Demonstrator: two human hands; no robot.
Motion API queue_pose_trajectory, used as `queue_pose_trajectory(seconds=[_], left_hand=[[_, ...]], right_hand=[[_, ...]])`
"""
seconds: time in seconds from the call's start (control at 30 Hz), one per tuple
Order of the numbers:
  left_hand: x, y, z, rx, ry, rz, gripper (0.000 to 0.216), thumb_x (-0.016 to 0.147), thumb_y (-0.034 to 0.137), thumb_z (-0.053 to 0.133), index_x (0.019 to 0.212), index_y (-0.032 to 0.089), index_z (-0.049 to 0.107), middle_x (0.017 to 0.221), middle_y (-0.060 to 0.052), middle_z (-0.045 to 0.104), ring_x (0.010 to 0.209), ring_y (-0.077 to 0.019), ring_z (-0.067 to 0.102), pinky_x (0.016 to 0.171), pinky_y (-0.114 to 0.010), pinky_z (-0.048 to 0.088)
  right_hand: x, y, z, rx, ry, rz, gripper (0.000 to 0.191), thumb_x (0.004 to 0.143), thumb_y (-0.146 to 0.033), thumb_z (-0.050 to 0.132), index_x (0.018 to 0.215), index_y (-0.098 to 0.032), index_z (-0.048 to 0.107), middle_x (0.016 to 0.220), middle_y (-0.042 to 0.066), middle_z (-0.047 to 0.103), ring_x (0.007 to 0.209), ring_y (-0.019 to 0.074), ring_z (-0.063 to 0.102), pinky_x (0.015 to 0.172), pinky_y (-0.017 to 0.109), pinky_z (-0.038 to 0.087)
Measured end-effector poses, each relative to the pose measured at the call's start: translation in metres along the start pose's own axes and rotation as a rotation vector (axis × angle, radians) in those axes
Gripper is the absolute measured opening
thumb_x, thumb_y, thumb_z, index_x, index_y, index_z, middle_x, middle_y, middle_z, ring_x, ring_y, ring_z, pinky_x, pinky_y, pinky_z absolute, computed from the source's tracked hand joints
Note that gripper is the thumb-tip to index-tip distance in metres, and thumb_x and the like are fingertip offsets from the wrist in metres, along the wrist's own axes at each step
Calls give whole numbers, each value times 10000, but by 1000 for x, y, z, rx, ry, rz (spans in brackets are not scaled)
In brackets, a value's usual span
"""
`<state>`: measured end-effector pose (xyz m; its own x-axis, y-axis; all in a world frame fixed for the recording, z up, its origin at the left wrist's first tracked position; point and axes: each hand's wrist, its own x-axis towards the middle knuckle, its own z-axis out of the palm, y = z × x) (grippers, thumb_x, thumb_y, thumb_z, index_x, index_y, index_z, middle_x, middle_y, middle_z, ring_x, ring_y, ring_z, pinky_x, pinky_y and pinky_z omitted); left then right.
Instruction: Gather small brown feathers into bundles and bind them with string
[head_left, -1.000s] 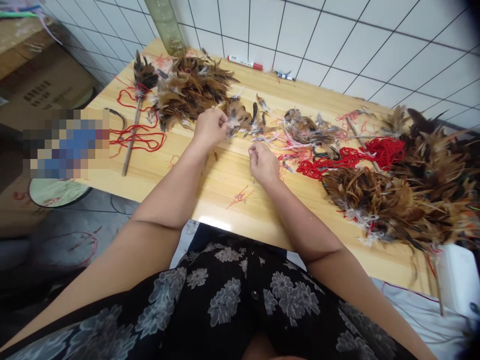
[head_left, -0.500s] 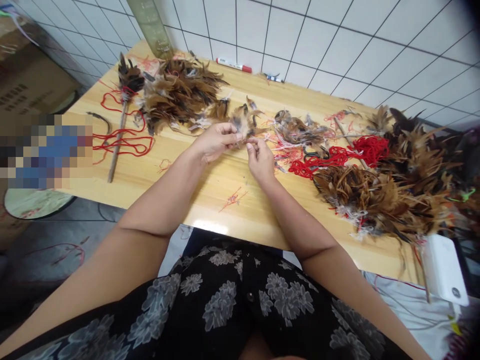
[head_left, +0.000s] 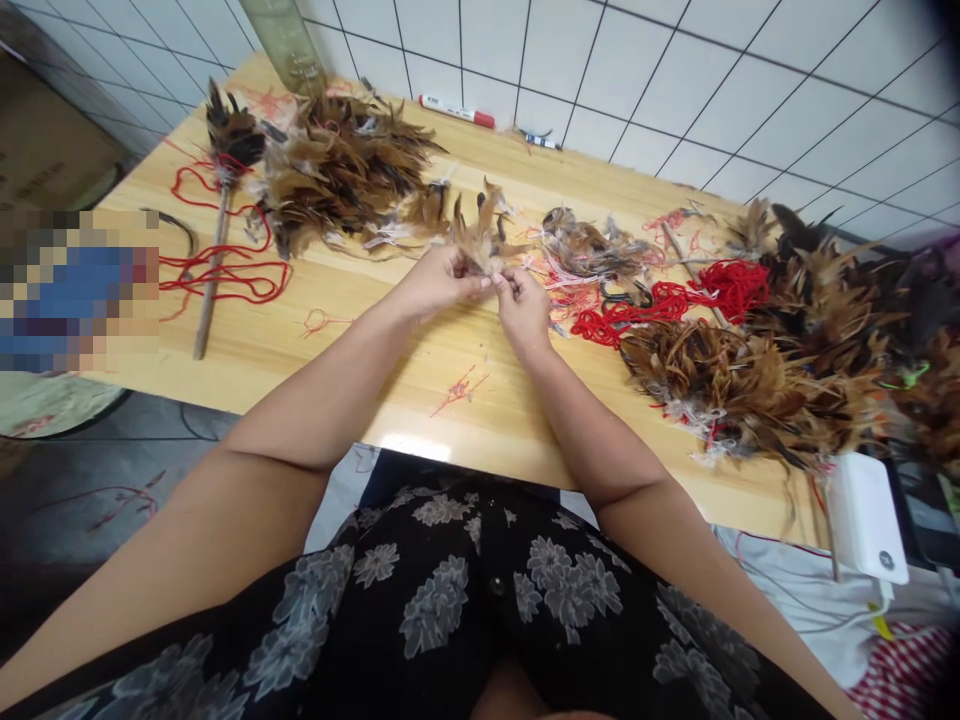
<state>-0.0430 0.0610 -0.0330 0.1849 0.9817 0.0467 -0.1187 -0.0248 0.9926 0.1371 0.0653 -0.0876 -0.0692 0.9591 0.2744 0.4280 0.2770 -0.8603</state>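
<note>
My left hand [head_left: 439, 285] and my right hand [head_left: 523, 303] meet above the middle of the wooden table [head_left: 375, 350]. Both pinch the base of a small bunch of brown feathers [head_left: 480, 235] that fans upward from my fingertips. A large pile of brown feathers [head_left: 337, 170] lies behind my left hand. A stick with a feathered tip [head_left: 217, 190] and loose red cord [head_left: 225, 280] rest at the far left. Red cord in a heap [head_left: 675, 305] lies just right of my right hand.
More feather bundles [head_left: 750, 385] crowd the right side of the table. A red-capped marker [head_left: 456, 110] lies by the tiled wall. A white power bank [head_left: 866, 515] sits at the right front edge. A scrap of red thread [head_left: 457, 390] lies near the front edge.
My left hand lifted a bunch of feathers off the table and drew it toward me. My right hand came up to meet it, and both now pinch its base.
</note>
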Motion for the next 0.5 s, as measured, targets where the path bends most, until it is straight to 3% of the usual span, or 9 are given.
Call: queue_pose_trajectory(seconds=[0.27, 0.5], left_hand=[[-5, 8, 5, -25, -8, 33, 425, 925, 320, 1130, 836, 180, 738, 736, 1, 722, 654, -152, 672, 674, -275, 567], [-4, 20, 7, -99, 162, -88, 359, 983, 149, 1042, 811, 179, 729, 697, 11, 698, 585, -106, 626, 606, -212, 524]], right_hand=[[-2, -6, -5, -131, -8, -82, 248, 1200, -451, 609, 1079, -255, 699, 1099, 64, 810, 1074, 242, 744, 964, 366, 576], [-5, -8, -1, -105, -16, -29, 306, 1213, -529, 579, 1138, -257, 698, 1091, 53, 807, 1002, 222, 746, 940, 355, 572]])
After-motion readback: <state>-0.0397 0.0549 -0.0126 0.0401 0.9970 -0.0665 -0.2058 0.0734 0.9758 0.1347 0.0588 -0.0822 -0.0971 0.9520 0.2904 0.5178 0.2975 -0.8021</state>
